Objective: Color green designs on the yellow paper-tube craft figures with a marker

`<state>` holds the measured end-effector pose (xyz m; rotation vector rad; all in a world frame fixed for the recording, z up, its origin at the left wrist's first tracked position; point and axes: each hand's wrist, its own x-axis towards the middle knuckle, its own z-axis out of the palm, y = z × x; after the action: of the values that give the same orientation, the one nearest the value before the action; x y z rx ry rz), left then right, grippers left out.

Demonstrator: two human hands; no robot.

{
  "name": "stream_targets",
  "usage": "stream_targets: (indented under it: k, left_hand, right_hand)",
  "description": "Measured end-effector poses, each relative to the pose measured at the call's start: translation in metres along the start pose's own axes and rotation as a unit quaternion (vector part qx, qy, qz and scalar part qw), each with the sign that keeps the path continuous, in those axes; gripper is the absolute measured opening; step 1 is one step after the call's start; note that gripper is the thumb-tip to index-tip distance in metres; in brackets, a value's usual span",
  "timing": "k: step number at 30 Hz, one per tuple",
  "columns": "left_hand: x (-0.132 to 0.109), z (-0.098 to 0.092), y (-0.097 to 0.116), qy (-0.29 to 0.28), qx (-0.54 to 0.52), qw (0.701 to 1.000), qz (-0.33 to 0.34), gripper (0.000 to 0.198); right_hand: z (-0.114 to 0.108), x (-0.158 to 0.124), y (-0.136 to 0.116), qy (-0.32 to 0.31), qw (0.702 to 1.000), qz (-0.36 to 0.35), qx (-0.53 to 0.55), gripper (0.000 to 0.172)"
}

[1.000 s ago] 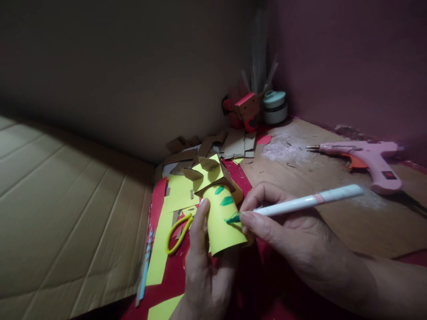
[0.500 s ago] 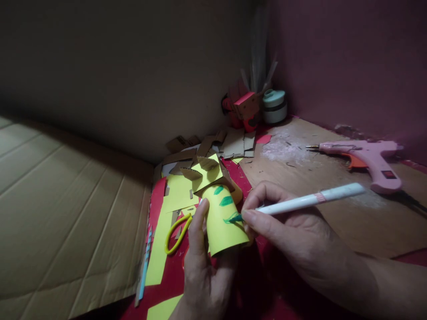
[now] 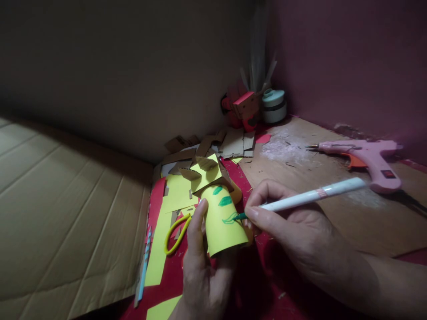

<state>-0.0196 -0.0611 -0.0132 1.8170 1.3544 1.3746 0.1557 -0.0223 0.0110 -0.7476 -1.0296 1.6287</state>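
A yellow paper figure [image 3: 222,238] with a tube body, a boxy head and cardboard ears tilts in my left hand [image 3: 203,266]. My left thumb presses along the tube's side; the other fingers are partly hidden behind it. Two filled green leaf shapes and an outlined one run down the tube. My right hand [image 3: 293,226] grips a white marker [image 3: 300,201] with a green tip. That tip touches the tube at the right end of the outlined leaf.
Yellow-handled scissors [image 3: 167,242], a blue striped pencil [image 3: 144,266] and yellow paper strips [image 3: 156,262] lie at left beside a big cardboard sheet [image 3: 73,222]. A pink glue gun [image 3: 370,155] rests at right. Cardboard scraps [image 3: 231,144], a red-topped box figure [image 3: 247,106] and a lidded pot [image 3: 274,106] are behind.
My right hand and the marker have shifted slightly right and up, uncovering more of the third leaf's outline. My left hand and the figure stay almost in place.
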Motion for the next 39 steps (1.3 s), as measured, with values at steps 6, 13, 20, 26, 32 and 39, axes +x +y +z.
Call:
stream_targets:
  k: [6,13,20,26,32,39]
  left_hand:
    - [0.0006,0.0020,0.0012,0.014,0.008,1.000,0.004,0.065]
    - [-0.0020,0.0026,0.0026,0.023,0.001,1.000,-0.017,0.064]
    - [-0.0022,-0.0027,-0.0018,0.003,0.016,1.000,0.002,0.066]
    - [-0.0029,-0.0014,-0.0015,0.016,0.012,1.000,-0.004,0.063]
    - [-0.0009,-0.0047,-0.0024,-0.021,0.003,1.000,0.019,0.070]
    - [-0.0024,-0.0039,-0.0023,-0.016,-0.005,1.000,0.006,0.068]
  right_hand:
    - [-0.0012,0.0022,0.0020,0.006,1.000,-0.012,0.009,0.021]
    - [0.0022,0.0004,0.0021,-0.022,0.998,-0.019,0.049,0.017]
    - [0.0063,0.0007,-0.0021,-0.038,0.997,0.005,0.061,0.017]
    - [0.0055,-0.0001,-0.0025,-0.033,0.998,0.014,0.042,0.017]
    - [0.0049,-0.0015,-0.0013,-0.027,0.999,0.012,0.046,0.019]
    - [0.0039,-0.0027,0.0009,-0.005,1.000,-0.003,0.027,0.019]
